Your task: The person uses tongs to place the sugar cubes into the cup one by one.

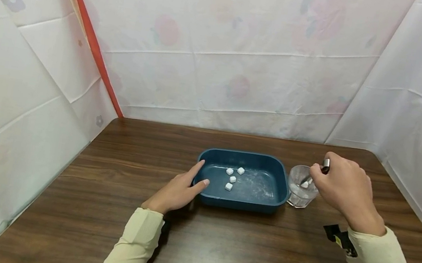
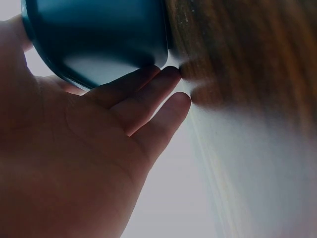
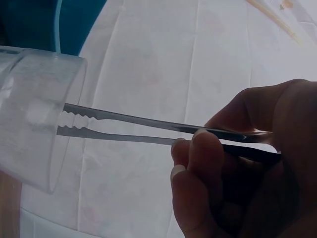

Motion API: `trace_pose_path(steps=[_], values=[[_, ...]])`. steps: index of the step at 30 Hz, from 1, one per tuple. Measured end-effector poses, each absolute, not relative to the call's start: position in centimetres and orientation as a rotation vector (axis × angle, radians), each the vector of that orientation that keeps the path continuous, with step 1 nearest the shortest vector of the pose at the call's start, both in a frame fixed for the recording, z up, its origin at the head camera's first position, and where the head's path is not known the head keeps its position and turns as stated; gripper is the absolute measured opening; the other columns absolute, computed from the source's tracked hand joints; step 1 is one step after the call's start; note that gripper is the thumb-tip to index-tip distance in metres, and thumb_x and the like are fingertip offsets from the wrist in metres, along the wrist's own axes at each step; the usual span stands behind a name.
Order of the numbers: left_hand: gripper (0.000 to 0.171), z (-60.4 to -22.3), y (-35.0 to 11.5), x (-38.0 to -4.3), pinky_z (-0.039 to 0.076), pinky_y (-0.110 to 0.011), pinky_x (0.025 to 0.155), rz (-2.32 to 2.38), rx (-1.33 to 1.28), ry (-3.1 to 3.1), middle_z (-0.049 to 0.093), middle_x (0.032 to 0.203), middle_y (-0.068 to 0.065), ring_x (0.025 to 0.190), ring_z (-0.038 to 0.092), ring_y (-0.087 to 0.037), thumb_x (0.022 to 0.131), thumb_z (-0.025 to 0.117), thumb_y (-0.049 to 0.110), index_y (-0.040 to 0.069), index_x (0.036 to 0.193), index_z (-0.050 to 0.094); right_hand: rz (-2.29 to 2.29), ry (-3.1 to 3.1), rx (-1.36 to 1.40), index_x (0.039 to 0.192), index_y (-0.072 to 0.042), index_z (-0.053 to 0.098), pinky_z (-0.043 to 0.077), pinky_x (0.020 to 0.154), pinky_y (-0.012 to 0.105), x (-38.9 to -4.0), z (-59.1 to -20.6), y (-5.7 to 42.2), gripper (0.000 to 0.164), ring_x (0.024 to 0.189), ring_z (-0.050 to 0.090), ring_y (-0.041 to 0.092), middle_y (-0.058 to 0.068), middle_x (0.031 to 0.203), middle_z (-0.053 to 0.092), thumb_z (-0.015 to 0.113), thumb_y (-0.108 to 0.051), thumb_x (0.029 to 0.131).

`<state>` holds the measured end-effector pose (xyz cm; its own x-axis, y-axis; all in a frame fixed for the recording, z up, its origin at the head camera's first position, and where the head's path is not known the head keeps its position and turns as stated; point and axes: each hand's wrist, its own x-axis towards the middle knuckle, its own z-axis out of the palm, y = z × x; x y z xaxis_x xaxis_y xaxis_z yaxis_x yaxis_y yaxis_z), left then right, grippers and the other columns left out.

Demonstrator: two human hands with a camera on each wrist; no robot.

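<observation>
A dark blue rectangular tray [image 1: 241,204] stands on the table with several small white cubes [image 1: 229,187] in its left half. My left hand [image 1: 177,190] holds the tray's left end, thumb over the rim; in the left wrist view its other fingers [image 2: 148,106] lie along the outer wall. My right hand [image 1: 344,185] pinches metal tongs [image 3: 148,131] over a clear glass [image 1: 298,201] right of the tray. The serrated tips reach in at the mouth of the glass, a little apart. Inside the glass, a white cube [image 1: 305,184] shows right at the tips.
The brown wood-patterned table [image 1: 101,206] ends at white sheets [image 1: 221,60] behind and at both sides. A red strip [image 1: 93,41] runs down the back left corner. A black item [image 1: 338,237] shows at my right cuff.
</observation>
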<state>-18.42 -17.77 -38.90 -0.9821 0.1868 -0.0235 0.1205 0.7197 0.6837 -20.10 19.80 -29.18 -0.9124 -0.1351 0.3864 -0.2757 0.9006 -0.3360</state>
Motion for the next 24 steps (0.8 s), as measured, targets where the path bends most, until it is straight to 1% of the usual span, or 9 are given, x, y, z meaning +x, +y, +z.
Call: trace_pose_path(steps=[8,15,24], values=[[0.073,-38.9,-17.8,-18.4,0.032,-0.055,0.113,1.121,0.257,2.825,0.03,0.161,-0.004,0.144,0.035,-0.028,0.102,0.049,0.053,0.026,0.162,0.019,0.547,-2.812,0.298,0.068,-0.012,0.041,0.027,0.044,0.033,-20.4,-29.6,19.5,0.026,0.051,0.04,0.02,0.003,0.059,0.039,0.052,-0.021,0.089],[0.073,-38.9,-17.7,-18.4,0.032,-0.055,0.113,1.134,0.262,2.823,0.03,0.161,-0.004,0.144,0.035,-0.028,0.102,0.05,0.053,0.025,0.162,0.019,0.553,-2.846,0.295,0.068,-0.011,0.041,0.026,0.045,0.032,-20.7,-30.1,19.5,0.025,0.051,0.037,0.019,0.003,0.059,0.038,0.052,-0.021,0.089],[0.073,-39.0,-17.8,-18.4,0.033,-0.054,0.113,1.134,0.26,2.824,0.03,0.161,-0.004,0.143,0.036,-0.027,0.102,0.05,0.053,0.024,0.162,0.02,0.563,-2.845,0.318,0.065,-0.013,0.038,0.023,0.044,0.03,-21.0,-30.5,19.3,0.023,0.05,0.031,0.017,0.0,0.057,0.033,0.05,-0.018,0.084]])
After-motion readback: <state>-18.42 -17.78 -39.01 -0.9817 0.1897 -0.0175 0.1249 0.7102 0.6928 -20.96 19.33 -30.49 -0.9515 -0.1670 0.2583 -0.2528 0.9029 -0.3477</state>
